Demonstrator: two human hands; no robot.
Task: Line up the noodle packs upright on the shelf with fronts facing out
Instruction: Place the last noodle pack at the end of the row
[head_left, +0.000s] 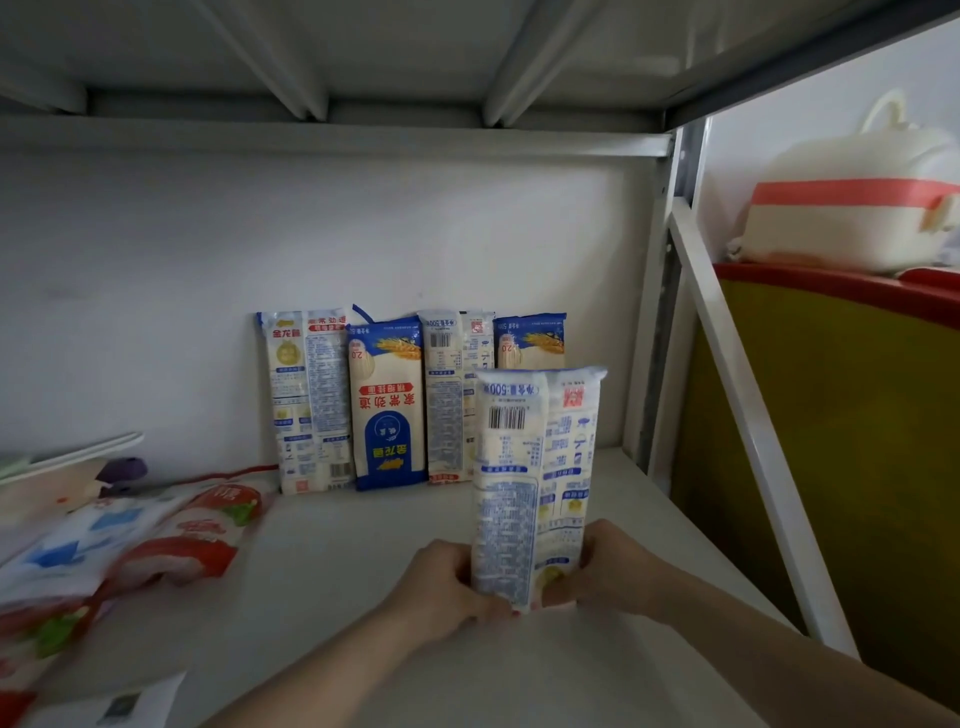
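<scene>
I hold one white-and-blue noodle pack (535, 483) upright above the shelf board (332, 582), its back with barcode toward me and its print upside down. My left hand (447, 587) grips its lower left edge and my right hand (608, 569) grips its lower right edge. Several packs lean upright against the back wall: a back-facing pack (309, 400), a blue-front pack (387, 410), another back-facing pack (449, 395), and a blue-front pack (530, 338) partly hidden behind the held one. All show inverted print.
Red-and-white food bags (171, 540) lie flat at the left, with a white tray (62, 462) and a purple object (122, 473) behind them. A shelf post (670, 291) and diagonal brace (753, 421) bound the right. A white-and-red container (841, 218) sits beyond.
</scene>
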